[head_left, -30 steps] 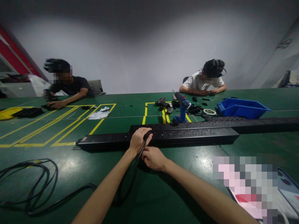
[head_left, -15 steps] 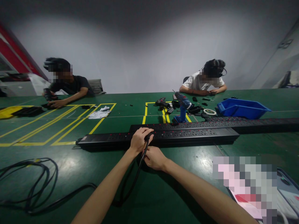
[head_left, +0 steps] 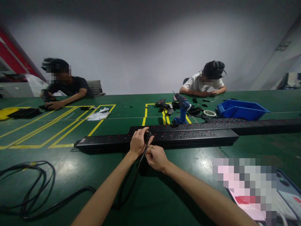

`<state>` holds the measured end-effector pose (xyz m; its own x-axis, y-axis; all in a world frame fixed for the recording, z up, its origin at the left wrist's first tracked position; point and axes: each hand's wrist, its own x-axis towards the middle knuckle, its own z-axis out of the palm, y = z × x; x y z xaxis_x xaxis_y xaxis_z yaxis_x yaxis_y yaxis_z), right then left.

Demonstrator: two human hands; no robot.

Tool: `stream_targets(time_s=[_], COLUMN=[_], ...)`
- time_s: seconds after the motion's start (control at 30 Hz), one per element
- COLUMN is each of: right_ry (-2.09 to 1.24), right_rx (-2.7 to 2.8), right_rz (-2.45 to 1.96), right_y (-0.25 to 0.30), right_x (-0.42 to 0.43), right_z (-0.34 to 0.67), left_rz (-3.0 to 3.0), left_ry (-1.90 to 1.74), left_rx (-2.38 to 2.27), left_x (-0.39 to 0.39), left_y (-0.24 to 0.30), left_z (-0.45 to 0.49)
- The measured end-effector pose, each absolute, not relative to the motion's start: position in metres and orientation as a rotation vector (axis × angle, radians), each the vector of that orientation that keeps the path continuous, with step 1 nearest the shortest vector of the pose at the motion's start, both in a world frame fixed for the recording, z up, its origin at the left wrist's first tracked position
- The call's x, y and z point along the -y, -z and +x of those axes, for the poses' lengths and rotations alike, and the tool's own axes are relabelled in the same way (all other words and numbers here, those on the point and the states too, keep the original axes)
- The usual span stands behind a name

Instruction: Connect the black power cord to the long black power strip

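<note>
My left hand (head_left: 138,142) is closed around a black plug (head_left: 148,135) at the front power strip (head_left: 199,135), a long black bar with rows of sockets and small red marks. Whether the plug sits in a socket is hidden by my fingers. From the plug a black power cord (head_left: 137,172) hangs down toward me and runs left across the table. Just right of the cord, my right hand (head_left: 157,158) is closed with its fingers curled, low against the strip's front side. What those fingers hold, if anything, does not show.
Behind lies a second power strip (head_left: 258,126). Farther back are a blue drill (head_left: 182,105), a blue bin (head_left: 243,110), a tape roll (head_left: 210,113) and loose black parts. Coiled cable (head_left: 39,188) lies at left, a phone (head_left: 288,188) at right. Two people sit across the green table.
My right hand's fingers have shifted slightly up and right, away from the cord. My left hand stays at the plug, which shows a little more now. The view has turned slightly.
</note>
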<state>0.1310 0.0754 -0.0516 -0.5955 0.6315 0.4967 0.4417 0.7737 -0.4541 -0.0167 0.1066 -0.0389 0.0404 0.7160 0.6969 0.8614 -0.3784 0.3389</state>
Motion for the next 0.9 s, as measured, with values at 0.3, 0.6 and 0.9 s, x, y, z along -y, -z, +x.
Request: stream_targets(time_s=[0.3, 0.6, 0.9], right_ry=[-0.362, -0.243, -0.301], right_rx=[1.951, 2.215, 2.392], right_rz=[-0.933, -1.465, -1.616], right_y=[0.008, -0.028, -0.026], right_x=[-0.093, -0.156, -0.175], right_z=[0.133, 0.091, 0.067], left_rz=[-2.221, -2.195, -2.149], left_ry=[1.241, 1.306, 1.354], left_rx=[1.627, 1.624, 1.688], left_x=[-0.108, -0.112, -0.113], left_y=[0.044, 0.05, 0.048], left_z=[-0.023, -0.024, -0.024])
